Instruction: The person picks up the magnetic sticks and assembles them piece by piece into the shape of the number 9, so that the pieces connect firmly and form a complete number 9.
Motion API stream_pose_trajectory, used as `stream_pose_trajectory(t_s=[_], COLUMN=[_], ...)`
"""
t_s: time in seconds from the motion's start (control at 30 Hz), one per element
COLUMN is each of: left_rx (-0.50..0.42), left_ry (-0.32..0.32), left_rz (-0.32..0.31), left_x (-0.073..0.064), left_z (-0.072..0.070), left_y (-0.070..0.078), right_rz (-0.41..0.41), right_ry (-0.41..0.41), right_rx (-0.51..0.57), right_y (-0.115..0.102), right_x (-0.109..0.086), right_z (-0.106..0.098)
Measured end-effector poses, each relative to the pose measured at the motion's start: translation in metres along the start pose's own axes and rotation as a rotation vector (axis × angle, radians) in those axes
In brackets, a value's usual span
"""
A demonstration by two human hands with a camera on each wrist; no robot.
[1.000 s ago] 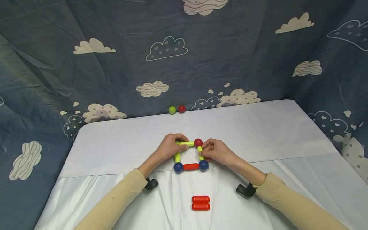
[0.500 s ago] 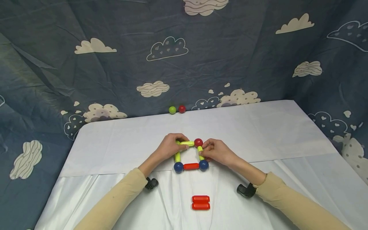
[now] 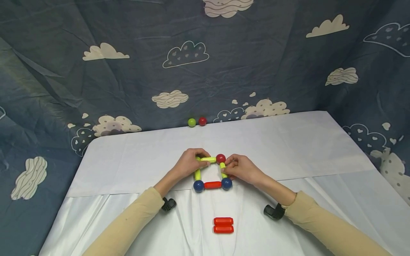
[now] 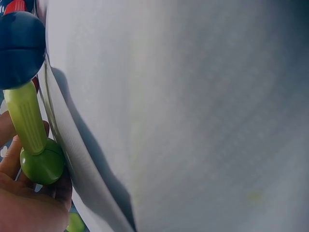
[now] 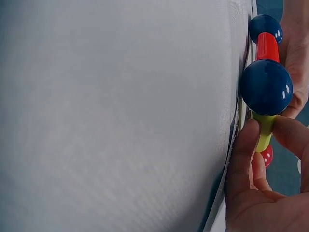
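Observation:
Magnetic rods and balls form a four-sided frame on the white cloth. A blue ball [image 3: 198, 186] and another blue ball [image 3: 226, 183] sit at its near corners, joined by a red rod [image 3: 213, 185]. A red ball [image 3: 220, 158] marks the far right corner. My left hand [image 3: 188, 163] curls round the green ball [image 4: 43, 164] at the far left corner, hiding it from the head view; its thumb and fingers straddle the far yellow rod [image 3: 209, 160]. My right hand [image 3: 243, 170] pinches the right yellow rod [image 3: 223, 170] between thumb and finger.
Two red rods [image 3: 223, 229] lie side by side nearer me. A loose green ball [image 3: 192, 122] and a loose red ball [image 3: 202, 121] rest at the table's back edge, against a dark cloud-print curtain [image 3: 256, 64]. Black wrist devices [image 3: 274, 212] stick out below both wrists.

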State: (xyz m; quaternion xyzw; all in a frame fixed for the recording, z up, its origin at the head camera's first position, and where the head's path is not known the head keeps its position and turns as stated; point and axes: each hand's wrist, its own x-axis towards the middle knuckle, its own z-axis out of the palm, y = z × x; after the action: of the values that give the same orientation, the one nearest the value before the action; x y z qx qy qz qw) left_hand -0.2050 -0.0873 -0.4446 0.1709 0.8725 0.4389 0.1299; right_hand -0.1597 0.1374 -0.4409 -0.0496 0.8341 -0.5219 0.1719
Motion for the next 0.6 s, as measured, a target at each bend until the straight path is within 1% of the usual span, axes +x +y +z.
stream_pose_trajectory(t_s=[0.17,0.6], left_rx=[0.0,0.0], left_ry=[0.0,0.001], left_rz=[-0.009,-0.003], left_x=[-0.0009,-0.0008], left_z=[0.0001,0.0009], left_y=[0.0006,-0.0004], right_rz=[-0.001,0.003], right_ry=[0.0,0.002], right_rx=[-0.003,-0.009], right_y=[0.0,0.0011], right_x=[0.0,0.0002], right_z=[0.0002,0.0003])
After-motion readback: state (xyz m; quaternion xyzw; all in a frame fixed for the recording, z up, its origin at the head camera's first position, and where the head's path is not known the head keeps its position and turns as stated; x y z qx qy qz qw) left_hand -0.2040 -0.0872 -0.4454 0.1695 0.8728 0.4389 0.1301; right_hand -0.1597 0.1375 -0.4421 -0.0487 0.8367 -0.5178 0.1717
